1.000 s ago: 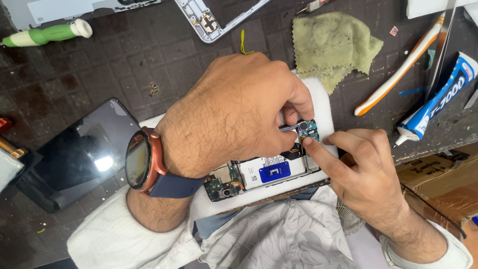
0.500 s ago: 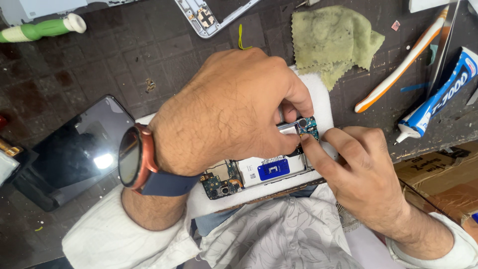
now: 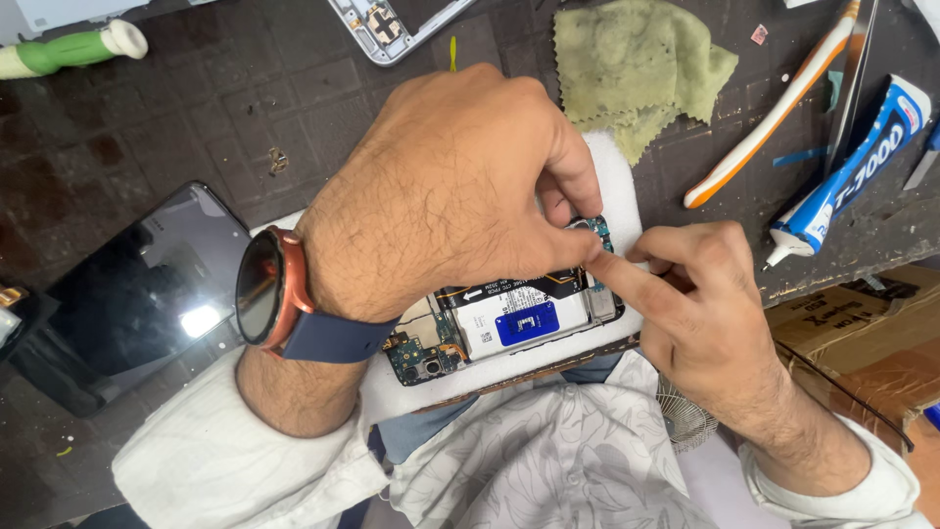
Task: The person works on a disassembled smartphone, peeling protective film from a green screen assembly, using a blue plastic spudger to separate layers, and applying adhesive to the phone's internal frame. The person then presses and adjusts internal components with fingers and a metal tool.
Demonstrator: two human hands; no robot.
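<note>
Pinching a part on the opened phone (image 3: 509, 328), left hand (image 3: 460, 196), right hand (image 3: 700, 294) fingertip pressing.

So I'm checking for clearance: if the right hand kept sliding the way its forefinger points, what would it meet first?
Likely the left hand: the right hand already points at its fingertips over the opened phone.

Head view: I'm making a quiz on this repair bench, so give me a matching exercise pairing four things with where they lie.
Things:
1. opened phone
2. green cloth
3. glue tube
4. dark screen panel

Places:
A. far right of the bench, nozzle toward the person
B. on the white pad, under both hands
C. left of the watch-wearing wrist
D. top of the bench, beyond the left hand

Pairs: 1-B, 2-D, 3-A, 4-C
</note>
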